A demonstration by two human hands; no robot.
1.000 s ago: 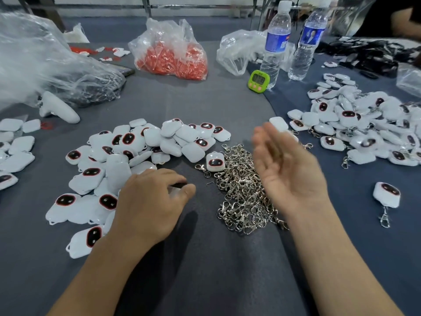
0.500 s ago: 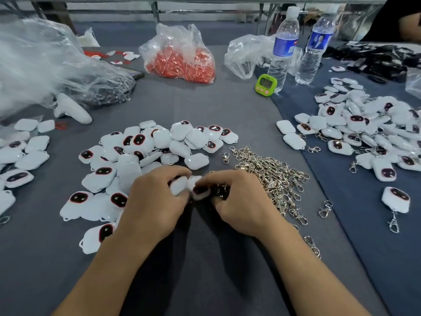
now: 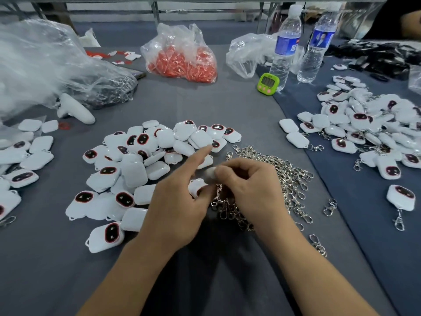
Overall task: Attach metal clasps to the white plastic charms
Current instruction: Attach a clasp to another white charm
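**While both hands meet at the clasp pile [image 3: 273,179], one white charm [image 3: 197,187] is gripped**

Where the near-left edge of the clasp pile lies on the grey worktop [image 3: 227,281], the two hands are seen close together, just above the metal links. The white charm is pinched in the grip of the left hand [image 3: 180,201], between thumb and curled fingers, while the index finger is held out straight towards the far side. The grip of the right hand [image 3: 250,190] is closed, and a small white piece [image 3: 210,172] is nipped at its fingertips. That piece is blurred, so it cannot be told whether it is a second charm. Part of the pile is hidden under the right palm.

Left of the clasp pile, a heap of loose charms [image 3: 136,165] is spread, touching its far-left corner. Well to the right of the pile, finished charms [image 3: 364,128] with clasps fitted are gathered on darker cloth. A few loose clasps [image 3: 330,207] are scattered just right of the pile. Beyond the pile, a green timer [image 3: 268,84], two water bottles [image 3: 286,46] and a bag of red pieces [image 3: 182,58] are set.
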